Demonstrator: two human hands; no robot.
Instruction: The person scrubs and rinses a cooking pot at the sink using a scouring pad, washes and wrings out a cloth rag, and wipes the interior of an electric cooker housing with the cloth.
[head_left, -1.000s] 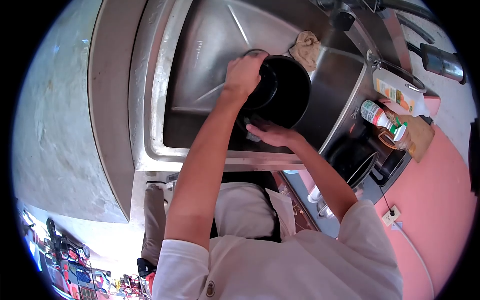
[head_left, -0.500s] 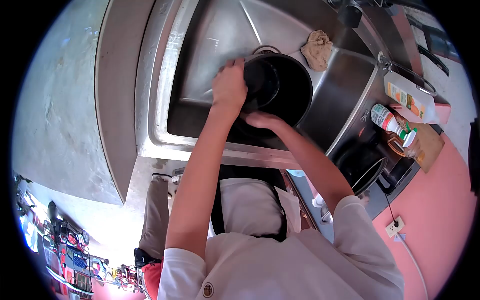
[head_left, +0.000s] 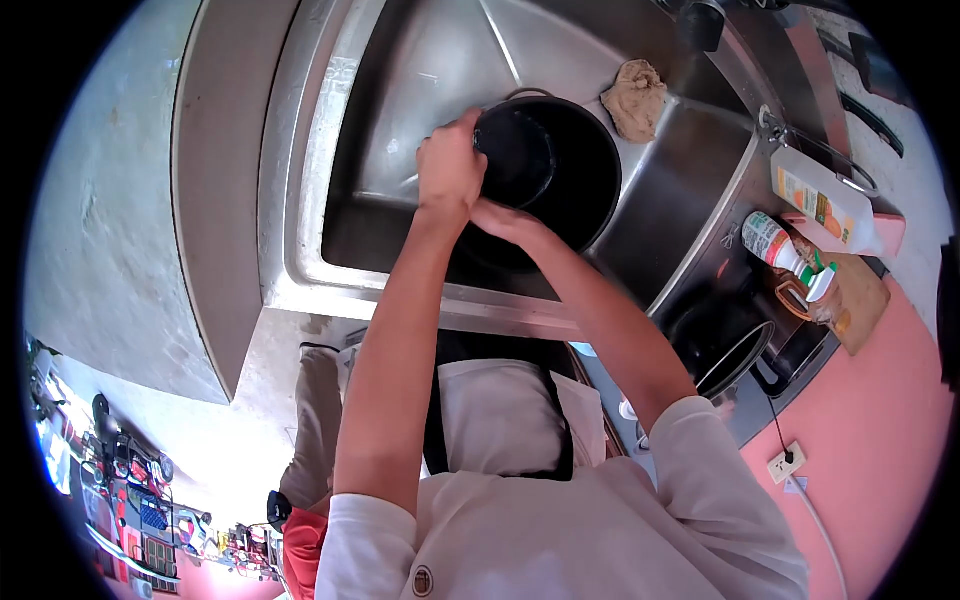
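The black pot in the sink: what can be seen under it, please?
Around the black pot, the metal sink floor shows. Past its far edge, a curved ring appears, probably the drain. What lies directly underneath is covered by the pot and cannot be seen.

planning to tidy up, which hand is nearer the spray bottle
Right. The right hand is left of the spray bottle, near the lower-left edge of the black pot; the left hand is farther left, at the pot's left rim.
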